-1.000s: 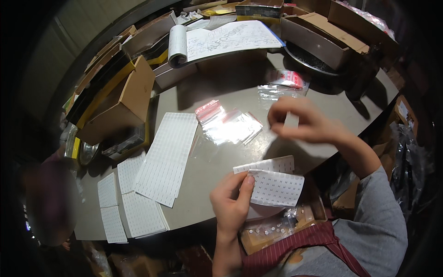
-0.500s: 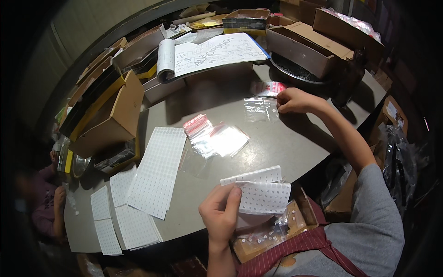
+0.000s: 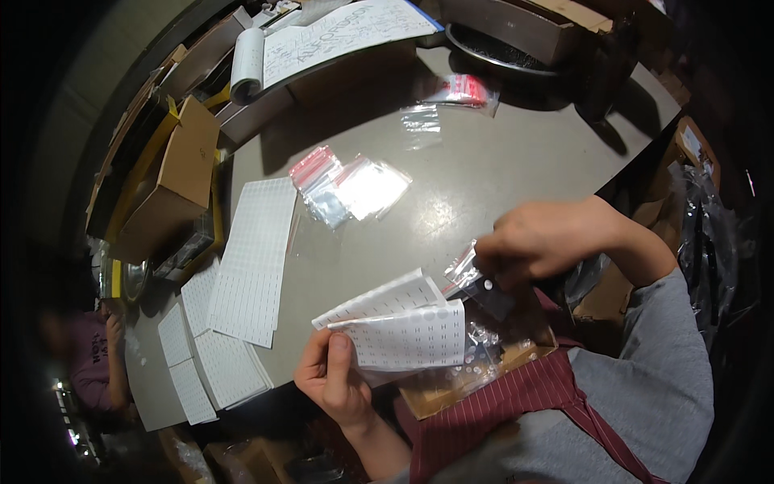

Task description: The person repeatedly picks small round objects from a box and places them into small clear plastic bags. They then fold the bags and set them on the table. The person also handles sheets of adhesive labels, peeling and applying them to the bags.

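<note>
A folded sheet of round white labels [image 3: 407, 343] is pinched between the thumb and fingers of my left hand [image 3: 332, 379], near the table's front edge. My right hand [image 3: 544, 238] is closed on a small clear zip bag [image 3: 463, 270], just right of the sheet. Below both hands, a cardboard box [image 3: 427, 401] holds several small clear bags, each with a round white label. On the table, beyond my hands, lies a pile of red-topped zip bags [image 3: 351, 185]. Farther off, a single clear bag [image 3: 422, 129] lies beside a bundle of red-topped bags [image 3: 463, 90].
Long label sheets [image 3: 256, 258] and shorter label sheets [image 3: 230, 371] cover the table's left side. Upright cardboard boxes [image 3: 181, 165] line the left edge. A pad of paper [image 3: 347, 36] and a round black tray [image 3: 504, 56] stand at the back. Another person [image 3: 93, 359] is at far left.
My right hand has come back from the far bags to beside the label sheet, bringing a small clear bag. My left hand has shifted left with the sheet. The whole view has tilted.
</note>
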### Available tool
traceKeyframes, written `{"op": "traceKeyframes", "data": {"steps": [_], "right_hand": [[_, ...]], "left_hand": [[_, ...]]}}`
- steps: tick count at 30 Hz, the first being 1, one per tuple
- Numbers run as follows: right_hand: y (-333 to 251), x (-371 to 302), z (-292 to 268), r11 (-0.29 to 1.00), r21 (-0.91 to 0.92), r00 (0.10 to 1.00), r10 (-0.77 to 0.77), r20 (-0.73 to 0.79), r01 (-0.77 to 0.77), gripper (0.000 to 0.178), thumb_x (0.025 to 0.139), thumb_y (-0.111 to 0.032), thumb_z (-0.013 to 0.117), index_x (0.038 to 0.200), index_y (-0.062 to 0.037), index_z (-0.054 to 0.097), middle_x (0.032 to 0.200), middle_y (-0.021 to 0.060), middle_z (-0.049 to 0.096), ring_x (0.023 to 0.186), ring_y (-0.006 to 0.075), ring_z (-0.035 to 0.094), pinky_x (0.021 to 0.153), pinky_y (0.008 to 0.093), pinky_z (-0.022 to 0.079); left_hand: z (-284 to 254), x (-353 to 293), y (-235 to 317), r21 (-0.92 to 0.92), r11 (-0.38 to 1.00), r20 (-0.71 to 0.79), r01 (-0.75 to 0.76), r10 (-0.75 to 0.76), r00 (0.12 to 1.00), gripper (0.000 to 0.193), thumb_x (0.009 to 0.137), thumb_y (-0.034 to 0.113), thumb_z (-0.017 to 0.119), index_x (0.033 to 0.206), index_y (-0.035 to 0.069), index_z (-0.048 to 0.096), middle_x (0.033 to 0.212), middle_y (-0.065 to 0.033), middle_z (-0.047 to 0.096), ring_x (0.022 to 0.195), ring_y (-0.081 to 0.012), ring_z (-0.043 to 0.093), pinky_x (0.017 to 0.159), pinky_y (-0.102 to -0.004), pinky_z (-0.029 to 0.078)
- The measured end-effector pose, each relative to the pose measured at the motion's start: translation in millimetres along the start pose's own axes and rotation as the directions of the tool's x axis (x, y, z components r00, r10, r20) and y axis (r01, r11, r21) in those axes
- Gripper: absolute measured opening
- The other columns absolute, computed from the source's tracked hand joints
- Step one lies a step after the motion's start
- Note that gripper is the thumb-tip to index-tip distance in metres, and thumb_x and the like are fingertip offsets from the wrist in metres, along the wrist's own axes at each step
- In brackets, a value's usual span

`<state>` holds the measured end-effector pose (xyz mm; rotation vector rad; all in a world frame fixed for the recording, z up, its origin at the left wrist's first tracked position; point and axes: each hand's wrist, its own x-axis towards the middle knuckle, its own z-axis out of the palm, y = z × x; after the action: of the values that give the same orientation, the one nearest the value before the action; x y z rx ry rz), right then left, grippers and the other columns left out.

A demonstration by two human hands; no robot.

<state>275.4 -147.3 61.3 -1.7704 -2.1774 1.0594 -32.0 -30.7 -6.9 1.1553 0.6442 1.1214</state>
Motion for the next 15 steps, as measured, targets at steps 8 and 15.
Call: {"op": "traceKeyframes", "data": {"steps": [8, 15], "right_hand": [[-30.8, 15.1, -2.8, 0.942, -0.110, 0.776, -0.324, -0.541, 0.316, 0.020, 0.087, -0.012, 0.069, 0.104, -0.0046, 0.060, 0.091, 0.0117, 0.062, 0.093, 0.0317, 0.060, 0.083, 0.0427, 0.051], [-42.5, 48.7, 14.3, 0.850, -0.366, 0.665, -0.525, -0.532, 0.378, 0.029, 0.069, -0.008, 0.070, 0.093, -0.0036, 0.054, 0.092, 0.0113, 0.056, 0.092, 0.0308, 0.055, 0.083, 0.0378, 0.049]], "left_hand": [[25.3, -7.1, 2.9, 0.302, 0.952, 0.048, -0.052, 0.039, 0.998, 0.013, 0.093, 0.006, 0.071, 0.097, -0.007, 0.071, 0.084, -0.0024, 0.066, 0.075, -0.0072, 0.055, 0.071, -0.0203, 0.042], [51.9, -7.4, 6.5, 0.459, 0.846, 0.314, -0.271, 0.131, 0.940, 0.012, 0.088, -0.001, 0.074, 0.099, -0.006, 0.073, 0.086, -0.0148, 0.071, 0.075, -0.0221, 0.067, 0.070, -0.0298, 0.051]]}}
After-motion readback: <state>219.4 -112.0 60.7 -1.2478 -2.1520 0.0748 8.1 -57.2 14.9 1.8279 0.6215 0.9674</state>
